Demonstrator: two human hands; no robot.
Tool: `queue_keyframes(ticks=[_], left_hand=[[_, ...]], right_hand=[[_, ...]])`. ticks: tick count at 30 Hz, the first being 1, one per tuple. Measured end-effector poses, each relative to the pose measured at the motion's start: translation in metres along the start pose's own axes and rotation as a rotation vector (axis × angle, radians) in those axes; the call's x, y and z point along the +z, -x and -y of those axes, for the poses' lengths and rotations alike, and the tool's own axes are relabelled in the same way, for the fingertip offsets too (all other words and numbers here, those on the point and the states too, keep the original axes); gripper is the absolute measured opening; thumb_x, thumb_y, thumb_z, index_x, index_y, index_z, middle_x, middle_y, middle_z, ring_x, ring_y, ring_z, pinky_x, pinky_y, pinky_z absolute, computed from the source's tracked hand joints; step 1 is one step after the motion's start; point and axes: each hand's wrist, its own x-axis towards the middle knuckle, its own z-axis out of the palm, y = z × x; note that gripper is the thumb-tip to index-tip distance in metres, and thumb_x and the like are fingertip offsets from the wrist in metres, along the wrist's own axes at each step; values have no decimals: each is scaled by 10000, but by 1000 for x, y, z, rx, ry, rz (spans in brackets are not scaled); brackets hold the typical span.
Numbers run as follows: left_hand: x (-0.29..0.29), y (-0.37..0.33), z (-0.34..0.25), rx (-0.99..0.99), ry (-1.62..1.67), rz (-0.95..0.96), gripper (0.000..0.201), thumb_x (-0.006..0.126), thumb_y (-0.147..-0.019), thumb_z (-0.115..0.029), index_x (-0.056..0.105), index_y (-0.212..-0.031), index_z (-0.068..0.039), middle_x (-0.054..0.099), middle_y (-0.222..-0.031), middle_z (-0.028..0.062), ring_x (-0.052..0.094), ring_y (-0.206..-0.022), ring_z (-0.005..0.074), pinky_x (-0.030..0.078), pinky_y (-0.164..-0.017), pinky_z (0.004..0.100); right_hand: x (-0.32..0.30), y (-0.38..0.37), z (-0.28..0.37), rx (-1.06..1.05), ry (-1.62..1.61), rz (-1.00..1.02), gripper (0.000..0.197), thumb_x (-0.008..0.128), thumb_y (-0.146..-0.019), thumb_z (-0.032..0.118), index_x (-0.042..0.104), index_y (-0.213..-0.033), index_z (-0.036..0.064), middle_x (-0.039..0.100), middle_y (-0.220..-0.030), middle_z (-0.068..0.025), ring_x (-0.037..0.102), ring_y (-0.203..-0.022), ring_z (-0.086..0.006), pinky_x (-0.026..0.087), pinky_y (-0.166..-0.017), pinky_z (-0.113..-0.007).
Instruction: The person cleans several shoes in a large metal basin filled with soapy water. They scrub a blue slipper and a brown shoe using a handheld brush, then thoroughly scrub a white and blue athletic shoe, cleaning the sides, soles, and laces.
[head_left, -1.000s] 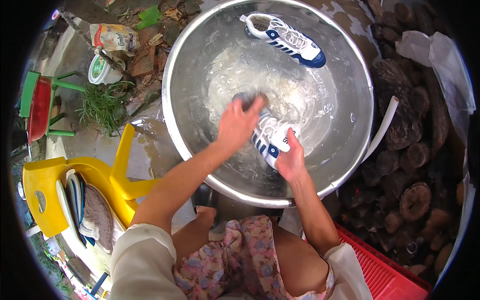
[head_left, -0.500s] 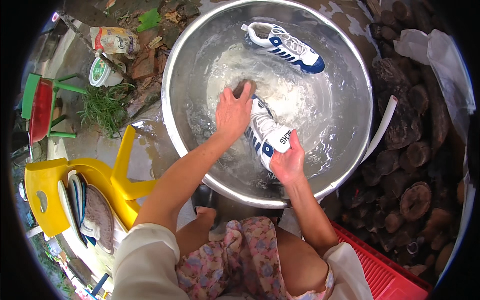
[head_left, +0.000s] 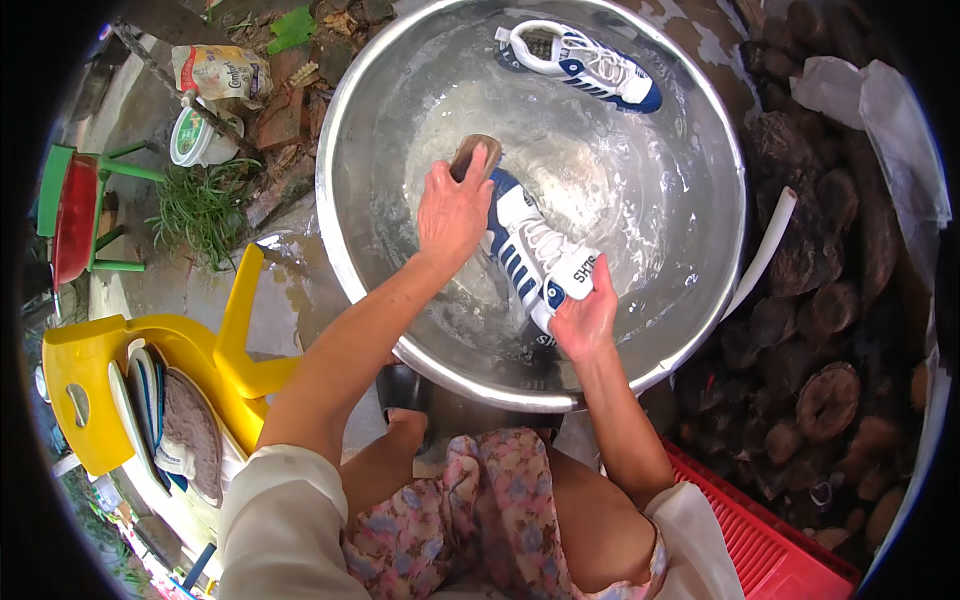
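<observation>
Over the metal basin (head_left: 340, 260), my left hand (head_left: 452, 215) grips a brown scrubbing brush (head_left: 474, 155). The brush is at the blue toe of a white and blue sneaker (head_left: 522, 238). My right hand (head_left: 584, 318) is closed on the heel end of that sneaker, thumb beside its white tongue. Its toe points away from me, and the laces face up. A matching sneaker (head_left: 590, 68) lies in the shallow water at the far side of the basin, toe to the right. The brush's bristles are mostly hidden.
To the left, a yellow plastic chair (head_left: 85, 400) lies with insoles (head_left: 192, 425) on it. A white tub (head_left: 200, 138) and a plastic packet (head_left: 222, 74) are farther off. Stacked logs (head_left: 830, 400), a white hose (head_left: 768, 245) and a red crate (head_left: 760, 530) stand at the right.
The brush and my left hand have moved slightly up and left, baring the sneaker's blue toe. The held sneaker has turned a little, and the far one appears shifted up and right.
</observation>
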Motion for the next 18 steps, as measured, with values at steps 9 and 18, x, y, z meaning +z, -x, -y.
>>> queue_keyframes(ticks=[9, 18], left_hand=[[-19, 78, -69, 309, 407, 256, 504, 589, -851, -218, 448, -1334, -231, 460, -1060, 206, 529, -917, 372, 480, -736, 450], [-22, 66, -86, 84, 219, 394, 498, 582, -852, -254, 448, -1331, -239, 446, -1020, 200, 518, -875, 364, 471, -711, 416]], right_hand=[[-18, -9, 4, -89, 102, -194, 630, 401, -922, 572, 473, -1261, 46, 534, -1245, -132, 483, -1172, -310, 347, -1033, -462], [-6, 4, 10, -3, -24, -67, 593, 371, -945, 529, 488, -1268, 46, 531, -1272, -140, 473, -1205, -309, 311, -1068, -466]])
